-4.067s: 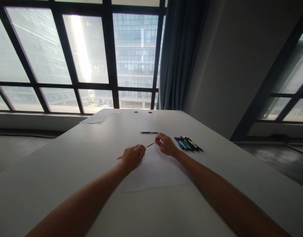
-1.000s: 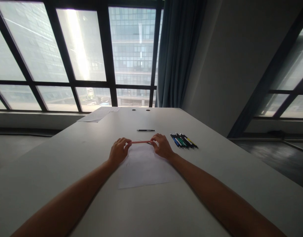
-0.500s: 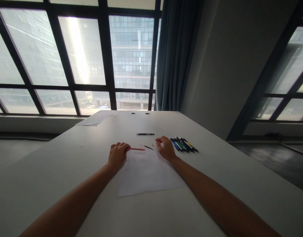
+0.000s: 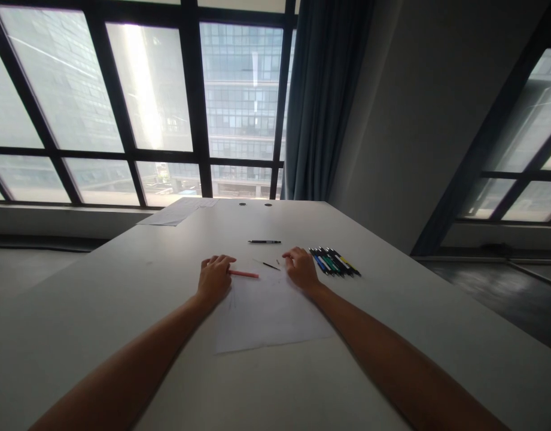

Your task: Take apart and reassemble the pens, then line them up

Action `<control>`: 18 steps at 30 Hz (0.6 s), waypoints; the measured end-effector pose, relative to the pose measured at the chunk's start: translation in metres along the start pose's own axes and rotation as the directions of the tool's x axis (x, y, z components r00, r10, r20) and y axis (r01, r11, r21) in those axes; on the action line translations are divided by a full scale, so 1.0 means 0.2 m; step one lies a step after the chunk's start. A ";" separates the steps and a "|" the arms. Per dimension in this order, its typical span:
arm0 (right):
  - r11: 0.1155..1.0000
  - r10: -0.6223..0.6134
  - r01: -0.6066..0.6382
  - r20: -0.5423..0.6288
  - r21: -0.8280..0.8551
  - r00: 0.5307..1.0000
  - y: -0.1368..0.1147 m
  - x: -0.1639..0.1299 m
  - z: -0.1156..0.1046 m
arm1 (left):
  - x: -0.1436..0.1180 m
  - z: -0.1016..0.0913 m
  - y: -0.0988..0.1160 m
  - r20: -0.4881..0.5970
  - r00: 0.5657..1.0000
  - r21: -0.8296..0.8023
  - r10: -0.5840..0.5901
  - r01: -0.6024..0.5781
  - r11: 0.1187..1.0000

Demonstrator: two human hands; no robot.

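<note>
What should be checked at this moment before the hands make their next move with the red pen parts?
1. Left hand grips the red pen barrel: ok, fingers closed on its near end.
2. Right hand free of parts: cannot tell, its fingers are curled and hide the palm.
3. Thin dark refill lies apart from both hands, at the far edge of the paper sheet: ok.
4. Sheet flat on the table: ok.
5. Black pen out of the way, beyond the hands: ok.
6. Row of coloured pens undisturbed beside the right hand: ok.
</note>
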State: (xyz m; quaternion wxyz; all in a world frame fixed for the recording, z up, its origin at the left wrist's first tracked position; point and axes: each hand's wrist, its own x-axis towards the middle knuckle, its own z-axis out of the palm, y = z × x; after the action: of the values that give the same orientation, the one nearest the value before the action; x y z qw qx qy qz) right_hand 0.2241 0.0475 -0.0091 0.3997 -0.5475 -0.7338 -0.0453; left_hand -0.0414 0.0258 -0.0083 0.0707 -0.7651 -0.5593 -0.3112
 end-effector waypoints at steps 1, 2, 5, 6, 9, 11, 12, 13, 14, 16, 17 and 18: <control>0.999 0.027 -0.026 -0.040 0.028 0.999 0.01 0.00 0.00 | 0.00 0.00 0.02 -0.015 0.999 -0.015 0.030 -0.030 0.999; 0.997 0.058 -0.053 -0.084 0.059 0.995 0.01 0.01 0.00 | 0.00 -0.01 0.03 -0.031 0.997 -0.029 0.065 -0.066 0.997; 0.983 0.150 -0.125 -0.190 0.138 0.970 0.04 0.01 0.00 | 0.00 -0.01 0.06 -0.069 0.987 -0.057 0.146 -0.150 0.987; 0.978 0.171 -0.141 -0.209 0.153 0.963 0.04 0.01 0.00 | 0.00 -0.01 0.06 -0.075 0.985 -0.060 0.154 -0.159 0.986; 0.978 0.183 -0.153 -0.221 0.143 0.958 0.04 0.01 -0.01 | 0.00 -0.01 0.06 -0.069 0.987 -0.064 0.147 -0.151 0.986; 0.990 0.128 -0.115 -0.184 0.080 0.975 0.03 0.01 -0.01 | 0.00 0.00 0.05 -0.034 0.987 -0.073 0.157 -0.159 0.985; 0.996 0.081 -0.076 -0.145 0.038 0.986 0.02 0.00 0.00 | 0.00 0.01 0.05 -0.007 0.985 -0.081 0.172 -0.172 0.982; 1.000 0.029 -0.030 -0.094 -0.004 0.995 0.00 0.00 0.00 | 0.00 0.01 0.05 0.026 0.981 -0.092 0.192 -0.189 0.978; 0.999 -0.021 0.019 -0.036 -0.042 0.999 -0.01 0.00 0.00 | 0.01 0.02 0.05 0.058 0.976 -0.103 0.211 -0.204 0.974; 0.991 -0.087 0.094 0.074 -0.098 0.993 -0.02 -0.01 0.01 | 0.01 0.03 0.05 0.112 0.968 -0.115 0.223 -0.210 0.971; 0.987 -0.097 0.110 0.112 -0.119 0.989 -0.03 -0.01 0.02 | 0.01 0.04 0.05 0.131 0.968 -0.117 0.215 -0.200 0.973; 0.984 -0.096 0.114 0.140 -0.134 0.986 -0.03 -0.01 0.02 | 0.02 0.04 0.06 0.145 0.968 -0.118 0.203 -0.187 0.975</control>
State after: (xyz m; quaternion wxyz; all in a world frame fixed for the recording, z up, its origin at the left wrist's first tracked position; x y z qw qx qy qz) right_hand 0.2169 0.0449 -0.0109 0.3071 -0.5368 -0.7816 -0.0819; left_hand -0.0272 0.0277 -0.0101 0.0172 -0.8410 -0.4684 -0.2701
